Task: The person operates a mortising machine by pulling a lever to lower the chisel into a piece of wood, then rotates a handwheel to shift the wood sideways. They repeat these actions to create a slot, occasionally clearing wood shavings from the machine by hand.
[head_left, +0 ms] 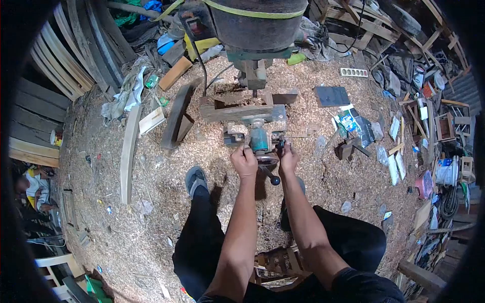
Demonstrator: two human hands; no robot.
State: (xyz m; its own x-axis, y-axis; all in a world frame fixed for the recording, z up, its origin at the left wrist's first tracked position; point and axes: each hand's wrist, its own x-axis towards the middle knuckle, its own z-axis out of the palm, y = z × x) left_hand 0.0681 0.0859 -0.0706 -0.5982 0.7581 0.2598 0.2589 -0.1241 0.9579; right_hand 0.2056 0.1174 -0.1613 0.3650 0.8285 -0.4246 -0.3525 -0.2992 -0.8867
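A machine with a large dark motor housing stands in front of me, its tool head pointing down. Beneath the head, a wooden piece lies across the machine's table. A green cylindrical part sticks out toward me, with a round handwheel at its near end. From the wheel a crank with a black ball knob hangs down. My left hand is closed just left of the wheel; what it grips is hidden. On the other side, my right hand is closed around a black handle.
Wood shavings cover the floor. Left of the machine lie a dark beam and a long curved board. A power strip and a dark slab lie right. Another person is at the far left.
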